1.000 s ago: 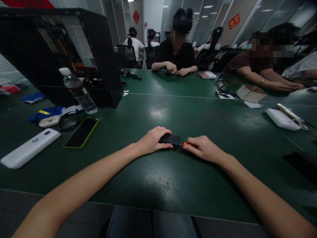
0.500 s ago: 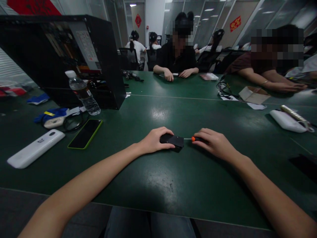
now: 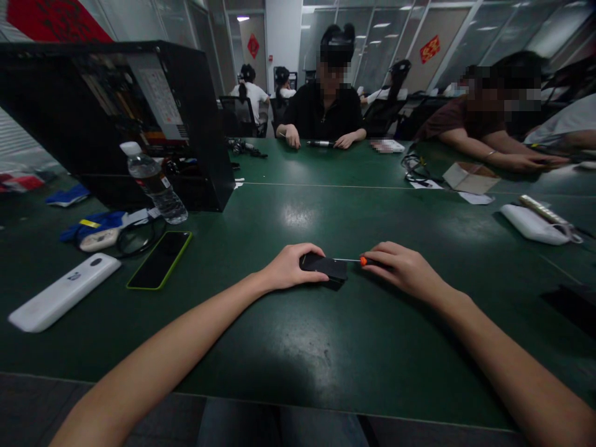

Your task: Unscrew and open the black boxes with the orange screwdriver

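Note:
My left hand (image 3: 294, 267) is closed around a small flat black box-like device (image 3: 331, 267), with the thumb on its near side and the fingers over its far side. A screwdriver (image 3: 364, 261) with an orange collar and a dark handle is gripped in my right hand (image 3: 401, 268). Its thin metal shaft points left and reaches over the far edge of the black device; whether the tip touches it I cannot tell. Most of the handle is hidden by my fingers. Both hands are low over the green table (image 3: 261, 335).
To the left are an open computer case (image 3: 200, 130), a water bottle (image 3: 156, 183), a green-edged phone (image 3: 159, 261) and a white device (image 3: 65, 292). A small box (image 3: 470, 179) and a white pouch (image 3: 533, 223) lie right. A person (image 3: 321, 105) sits opposite; another sits far right.
The screwdriver's shaft now reaches further left, over the black device's far edge. Both hands stay nearly in place. The view has shifted slightly, and the person opposite has moved a hand off a pen-like object.

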`<action>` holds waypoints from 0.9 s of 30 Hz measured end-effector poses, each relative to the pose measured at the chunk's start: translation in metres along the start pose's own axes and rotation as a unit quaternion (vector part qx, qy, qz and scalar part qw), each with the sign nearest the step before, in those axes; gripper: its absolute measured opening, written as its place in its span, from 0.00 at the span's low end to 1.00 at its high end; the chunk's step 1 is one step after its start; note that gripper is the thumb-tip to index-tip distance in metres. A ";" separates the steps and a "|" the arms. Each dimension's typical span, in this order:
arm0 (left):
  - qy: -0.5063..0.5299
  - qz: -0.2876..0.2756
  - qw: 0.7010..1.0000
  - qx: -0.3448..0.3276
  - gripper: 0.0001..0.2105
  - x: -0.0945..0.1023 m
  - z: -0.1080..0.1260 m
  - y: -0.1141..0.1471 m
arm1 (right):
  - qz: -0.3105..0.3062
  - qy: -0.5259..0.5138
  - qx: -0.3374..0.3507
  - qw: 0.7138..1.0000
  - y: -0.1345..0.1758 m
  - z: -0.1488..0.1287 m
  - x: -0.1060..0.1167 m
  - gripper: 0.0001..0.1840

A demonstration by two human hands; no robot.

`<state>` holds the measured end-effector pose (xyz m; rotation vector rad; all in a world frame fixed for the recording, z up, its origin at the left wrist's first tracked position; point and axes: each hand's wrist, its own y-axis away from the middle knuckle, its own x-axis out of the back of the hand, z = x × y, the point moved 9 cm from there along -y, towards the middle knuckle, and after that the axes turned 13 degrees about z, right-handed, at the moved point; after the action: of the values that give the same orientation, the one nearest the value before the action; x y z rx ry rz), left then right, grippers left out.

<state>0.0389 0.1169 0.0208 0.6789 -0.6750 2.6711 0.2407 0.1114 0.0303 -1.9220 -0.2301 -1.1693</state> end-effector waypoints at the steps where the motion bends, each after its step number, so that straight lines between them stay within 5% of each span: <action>1: -0.001 0.003 1.000 -0.004 0.21 0.000 0.000 0.000 | 0.003 0.001 0.003 1.000 -0.001 -0.003 -0.001 0.17; 14: 0.009 0.019 1.000 -0.010 0.21 0.001 -0.001 0.001 | 0.040 -0.014 0.010 0.999 -0.011 -0.026 -0.023 0.17; 27: 0.001 0.030 0.999 -0.029 0.21 0.004 0.003 0.001 | -0.004 -0.065 -0.005 0.998 -0.009 -0.021 -0.037 0.16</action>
<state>0.0365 0.1149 0.0250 0.6496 -0.7792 2.6948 0.2022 0.1111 0.0098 -2.0101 -0.3021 -1.0550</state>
